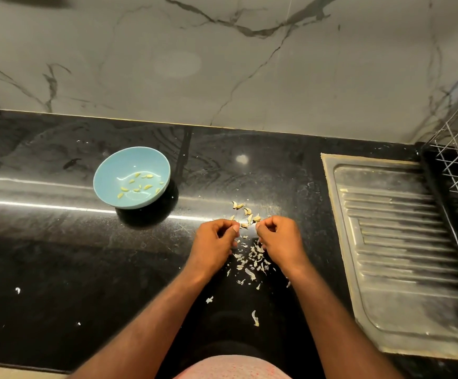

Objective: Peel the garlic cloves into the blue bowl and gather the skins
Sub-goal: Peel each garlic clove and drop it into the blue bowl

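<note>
The left hand (217, 237) and the right hand (277, 236) hover close together just above the tabletop (58, 255), each with fingers curled in and thumb pressed to forefinger as in a pinch; whether either one actually has a clove or a shred of skin between its tips is too small to tell. Just beyond the thumbs lie the unpeeled cloves (245, 216) in a loose cluster; just below and between the wrists lies the heap of skins (252, 259), with stray flakes scattered nearer the person. The blue bowl (101, 187) sits well apart to the left, holding a handful of peeled cloves (137, 184).

The step in hand looks like stripping one clove. It would go best with one hand steadying the clove by its root end while the other catches the loose tip of the skin with a thumbnail and draws it off in one strip; working low over the heap should let the skin fall there rather than drift. The bare clove would then need carrying left and dropping inside the rim. The steel draining board (402, 242) to the right plays no part.
</note>
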